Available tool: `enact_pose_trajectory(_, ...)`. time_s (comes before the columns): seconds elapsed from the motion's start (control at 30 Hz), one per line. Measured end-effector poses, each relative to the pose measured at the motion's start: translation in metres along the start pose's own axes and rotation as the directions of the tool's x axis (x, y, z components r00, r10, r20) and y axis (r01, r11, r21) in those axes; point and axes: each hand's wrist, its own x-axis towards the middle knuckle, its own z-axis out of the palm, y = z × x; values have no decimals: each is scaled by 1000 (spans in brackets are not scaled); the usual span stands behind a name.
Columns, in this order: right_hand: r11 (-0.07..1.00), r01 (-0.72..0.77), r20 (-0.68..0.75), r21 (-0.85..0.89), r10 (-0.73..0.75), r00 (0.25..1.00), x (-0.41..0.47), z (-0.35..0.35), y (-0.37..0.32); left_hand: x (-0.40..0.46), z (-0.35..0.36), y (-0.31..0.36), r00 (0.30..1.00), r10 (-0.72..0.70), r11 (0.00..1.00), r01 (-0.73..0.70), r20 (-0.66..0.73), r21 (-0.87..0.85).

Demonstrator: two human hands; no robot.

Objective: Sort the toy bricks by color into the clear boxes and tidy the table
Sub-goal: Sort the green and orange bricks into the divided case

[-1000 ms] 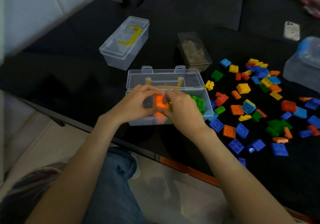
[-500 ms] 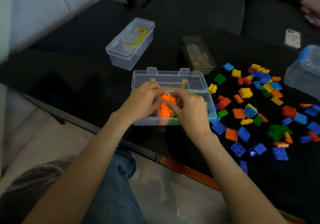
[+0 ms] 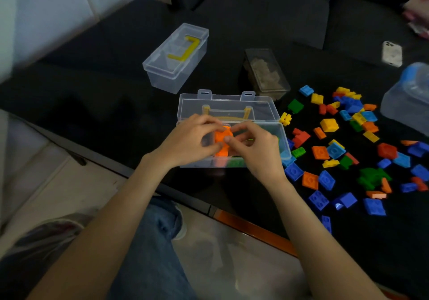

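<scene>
Both hands cover most of the open box (image 3: 282, 137) contents; bricks beneath unreadable. Blue-lidded container (image 3: 408, 100) far right of the right hand (image 3: 255, 153): cut by frame edge

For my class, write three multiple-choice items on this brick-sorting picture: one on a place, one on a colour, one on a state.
1. Where do the loose bricks lie?
A. right of the open box
B. left of it
C. on the floor

2. What colour is the brick piece both hands hold?
A. blue
B. orange
C. yellow

3. How is the far clear box with the yellow handle?
A. lid open
B. lid shut
C. tipped over

Key: 1 A, they spread across the table beside the open box; 2 B, orange shows between the left hand and right hand; 3 B, its lid sits flat.
</scene>
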Motion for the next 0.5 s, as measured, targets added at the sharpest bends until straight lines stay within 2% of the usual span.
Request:
enact_pose_trajectory(0.17, 999, -25, -78, -44, 22, 997, -2, -10, 4, -1, 1, 1, 1000, -2, 999, 1, 23, 40)
enact_pose_trajectory(0.33, 995, 1, -46, -95, -6, 999, -6, -6, 3, -4, 0, 3, 1000, -18, 999, 17, 21, 27)
enact_pose_trajectory(0.5, 970, 100, -17, -221, -106, 994, -6, -5, 0, -1, 0, 1, 999, -30, 999, 29, 23, 19)
